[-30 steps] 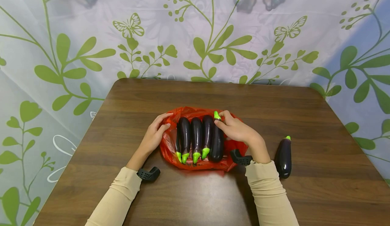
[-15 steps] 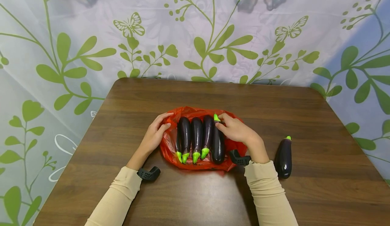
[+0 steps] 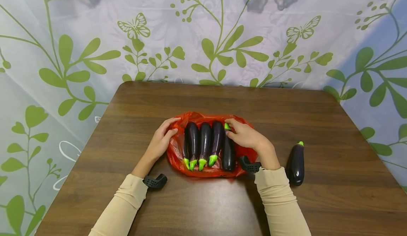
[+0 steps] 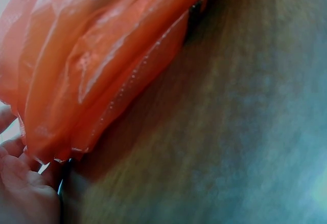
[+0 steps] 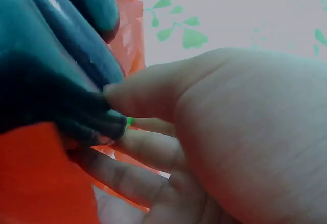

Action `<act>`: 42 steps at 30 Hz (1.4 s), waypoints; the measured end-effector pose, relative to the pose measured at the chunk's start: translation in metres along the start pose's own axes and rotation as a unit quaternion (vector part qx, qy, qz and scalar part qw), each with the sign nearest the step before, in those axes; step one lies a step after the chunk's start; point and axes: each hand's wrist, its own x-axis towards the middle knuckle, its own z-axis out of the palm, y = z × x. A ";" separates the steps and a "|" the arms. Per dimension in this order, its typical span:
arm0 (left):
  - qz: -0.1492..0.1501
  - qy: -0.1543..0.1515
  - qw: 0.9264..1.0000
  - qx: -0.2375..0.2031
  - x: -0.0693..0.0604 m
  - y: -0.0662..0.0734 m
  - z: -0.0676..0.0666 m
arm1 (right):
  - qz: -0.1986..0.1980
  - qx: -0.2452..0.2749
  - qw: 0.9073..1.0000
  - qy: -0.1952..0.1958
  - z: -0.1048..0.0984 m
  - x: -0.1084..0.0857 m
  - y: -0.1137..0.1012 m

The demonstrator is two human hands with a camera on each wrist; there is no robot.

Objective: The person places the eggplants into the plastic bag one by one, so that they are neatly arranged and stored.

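A red plastic bag (image 3: 203,174) lies spread on the table with several dark purple eggplants (image 3: 205,142) side by side inside it. At its left edge my left hand (image 3: 160,140) holds the plastic between thumb and fingers; in the left wrist view the bag (image 4: 97,75) hangs in folds beside the fingers (image 4: 13,147). My right hand (image 3: 248,135) pinches the rightmost eggplant (image 3: 228,154) near its green stem, which points to the far side. Close up in the right wrist view, the thumb (image 5: 143,91) lies on the eggplant's narrow end, fingers beneath.
One more eggplant (image 3: 296,165) lies on the brown wooden table (image 3: 203,207), right of the bag and beside my right sleeve. Behind the table's far edge hangs a leaf-patterned curtain (image 3: 178,27). Black wrist mounts (image 3: 155,182) stick out inward from both wrists.
The rightmost eggplant has come slightly nearer and lower in the bag, with the right hand still at its stem. The left hand stays at the bag's edge.
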 end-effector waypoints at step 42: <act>-0.001 -0.002 1.000 0.003 0.000 -0.002 0.001 | -0.032 -0.016 0.999 0.040 -0.019 -0.017 -0.013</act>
